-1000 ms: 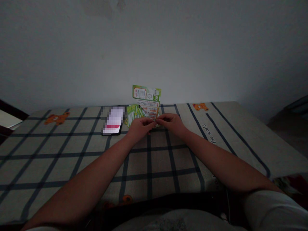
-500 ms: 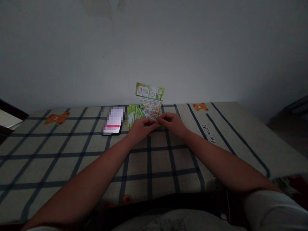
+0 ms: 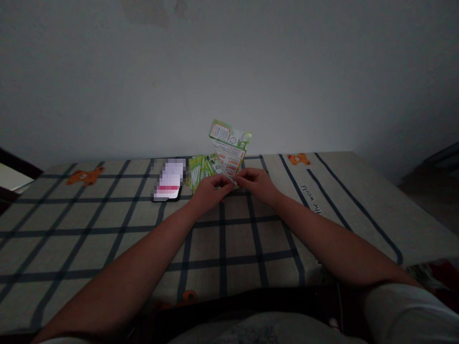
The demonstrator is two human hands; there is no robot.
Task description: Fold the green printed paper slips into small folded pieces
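A creased green-and-white printed paper carton point(image 3: 231, 152), looking flattened, stands tilted up in front of me. My left hand point(image 3: 212, 192) pinches its lower edge between thumb and fingers. Close beside it, my right hand point(image 3: 256, 184) also pinches that lower edge, fingertips nearly meeting the left ones. Behind and left of my left hand, several green printed pieces point(image 3: 199, 169) lie overlapping on the tablecloth, partly covered by the hand and the carton. What exactly the fingertips are doing at the edge is too small to make out.
A phone point(image 3: 169, 180) with a lit, blurred-out screen lies left of the green pieces. The checked tablecloth point(image 3: 236, 239) has printed orange bears. A pale wall point(image 3: 229, 71) rises directly behind the table. Something red and green point(image 3: 435, 282) shows at the lower right.
The carton's upper part has swung to the right and leans more, baring more of the green pieces behind. Both hands stay in nearly the same place, still pinching.
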